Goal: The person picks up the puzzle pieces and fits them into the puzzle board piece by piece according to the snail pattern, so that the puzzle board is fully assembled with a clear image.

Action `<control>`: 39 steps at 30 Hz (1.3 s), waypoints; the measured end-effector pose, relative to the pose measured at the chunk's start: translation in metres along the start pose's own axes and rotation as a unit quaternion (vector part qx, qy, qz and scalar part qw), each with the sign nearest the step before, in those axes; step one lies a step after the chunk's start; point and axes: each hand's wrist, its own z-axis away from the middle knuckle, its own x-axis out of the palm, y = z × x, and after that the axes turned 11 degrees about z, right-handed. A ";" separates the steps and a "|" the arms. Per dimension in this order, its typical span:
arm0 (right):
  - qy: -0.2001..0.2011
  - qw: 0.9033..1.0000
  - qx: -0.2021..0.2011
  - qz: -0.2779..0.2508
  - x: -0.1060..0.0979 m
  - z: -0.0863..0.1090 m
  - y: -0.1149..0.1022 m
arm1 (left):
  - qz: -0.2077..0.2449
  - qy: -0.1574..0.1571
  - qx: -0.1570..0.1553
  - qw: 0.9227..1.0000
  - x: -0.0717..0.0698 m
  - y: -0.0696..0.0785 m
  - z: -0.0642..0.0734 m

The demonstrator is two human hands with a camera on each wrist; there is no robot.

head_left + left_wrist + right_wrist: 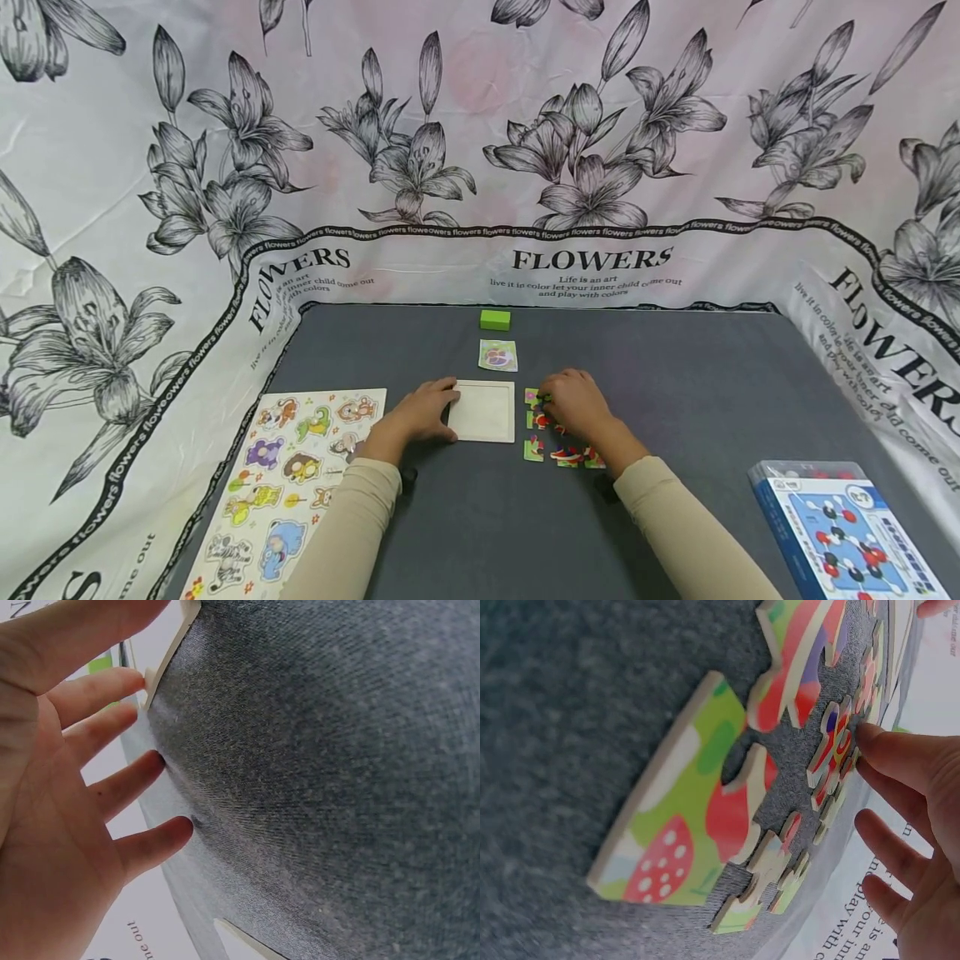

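A pale, shallow square puzzle tray [483,412] lies flat on the dark table. My left hand [422,412] spreads its thumb and fingers along the tray's left side; in the left wrist view the index fingertip touches the tray's rim [177,654]. To the tray's right lie several colourful jigsaw pieces [533,450], set slightly apart. My right hand [577,407] is over the far pieces and partly hides them. In the right wrist view its thumb and index fingertips come close together at the edge of a red and purple piece [829,746], the other fingers loosely extended.
A sheet of cartoon animal stickers [285,492] lies at the left. Behind the tray are a small picture card [498,356] and a green block [495,320]. A blue and white box with molecule pictures [851,533] sits at the right front. Flower-printed cloth [480,167] surrounds the table.
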 end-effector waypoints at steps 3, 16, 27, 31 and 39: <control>0.005 1.000 -0.003 0.010 0.001 -0.001 0.000 | -0.003 -0.005 -0.002 1.000 0.000 0.000 -0.001; -0.008 1.000 -0.003 0.007 -0.001 -0.007 0.002 | -0.011 -0.003 -0.004 1.000 -0.004 0.002 -0.002; 0.005 1.000 -0.004 0.018 0.003 -0.013 -0.001 | -0.014 0.000 -0.007 1.000 -0.002 -0.001 -0.002; -0.001 1.000 0.000 0.013 0.004 -0.015 -0.004 | -0.012 -0.001 -0.008 1.000 -0.003 -0.002 0.000; 0.030 0.999 -0.031 0.016 0.000 -0.028 -0.020 | -0.001 0.005 -0.002 1.000 -0.005 -0.002 -0.001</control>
